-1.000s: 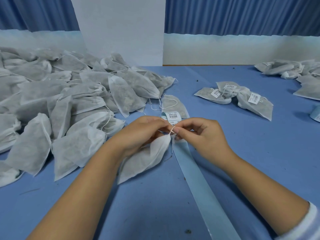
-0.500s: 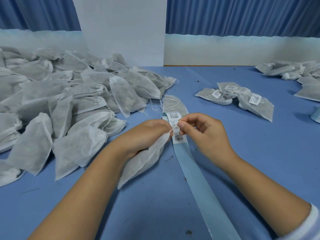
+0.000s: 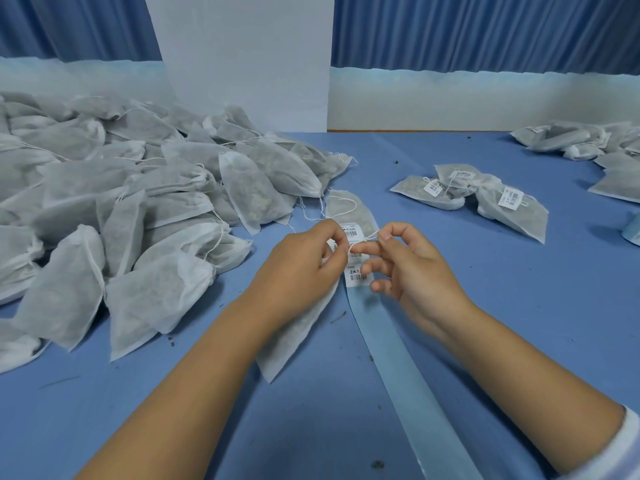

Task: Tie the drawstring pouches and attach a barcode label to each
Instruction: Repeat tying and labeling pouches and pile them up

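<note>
- Blue cloth covers the desk point(image 3: 519, 306); a blue curtain point(image 3: 485, 29) and a white panel point(image 3: 242, 64) stand beyond the hands.
- State of the left hand point(image 3: 304, 258): fingers curled, pinching the gathered neck of a white drawstring pouch point(image 3: 298, 337). The pouch body lies on the desk and trails from under this hand toward the person.
- State of the right hand point(image 3: 412, 268): thumb and forefinger pinch the thin drawstring point(image 3: 363, 239), which is drawn taut between the two hands. The other fingers are loosely spread.
- Directly beneath the hands lies a pale backing strip point(image 3: 391, 344) carrying barcode labels point(image 3: 358, 277).
- Left of the left hand is a large heap of unlabelled pouches point(image 3: 138, 202). Beyond the right hand and to its right is a small group of labelled pouches point(image 3: 485, 199).
- Assessment: the knot appears to be in progress. No label is visible on the held pouch.
- Handling, judged:
  - The pouch looks light, soft and limp, with a loose fill that will shift, so it is best controlled at the gathered neck.
  - The string is fine and likely to slip; pinch it close to the knot.
</note>
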### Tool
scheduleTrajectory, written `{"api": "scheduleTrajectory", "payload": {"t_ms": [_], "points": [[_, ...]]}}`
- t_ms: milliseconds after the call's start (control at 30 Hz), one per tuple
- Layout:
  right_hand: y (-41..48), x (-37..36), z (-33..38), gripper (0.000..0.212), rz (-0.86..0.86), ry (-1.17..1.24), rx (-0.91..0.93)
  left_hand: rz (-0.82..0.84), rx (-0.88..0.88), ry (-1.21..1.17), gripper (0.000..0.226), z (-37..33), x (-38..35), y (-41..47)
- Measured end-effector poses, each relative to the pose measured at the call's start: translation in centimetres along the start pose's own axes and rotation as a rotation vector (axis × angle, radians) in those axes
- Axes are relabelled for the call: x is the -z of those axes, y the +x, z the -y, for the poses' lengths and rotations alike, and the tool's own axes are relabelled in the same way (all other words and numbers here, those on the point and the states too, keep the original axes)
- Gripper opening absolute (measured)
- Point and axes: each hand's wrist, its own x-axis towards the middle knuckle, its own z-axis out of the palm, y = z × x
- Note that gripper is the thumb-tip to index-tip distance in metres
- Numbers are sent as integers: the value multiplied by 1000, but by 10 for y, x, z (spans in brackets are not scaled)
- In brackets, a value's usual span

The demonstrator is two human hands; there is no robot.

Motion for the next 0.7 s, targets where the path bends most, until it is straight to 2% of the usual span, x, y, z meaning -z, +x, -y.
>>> {"api": "scheduleTrajectory", "payload": {"t_ms": [167,300,500,700], "points": [[1,-1,0,11,18,85,-74,-9,11,24,11,1,1,1],[0,-1,3,14,89,151,-120,-37,9,-52,12,3,3,2],[1,-5,0,12,150,41,-30,-46,8,-50,11,5,3,5],[1,-7,0,15,173,77,20,-56,-15,-40,16,5,3,6]]}}
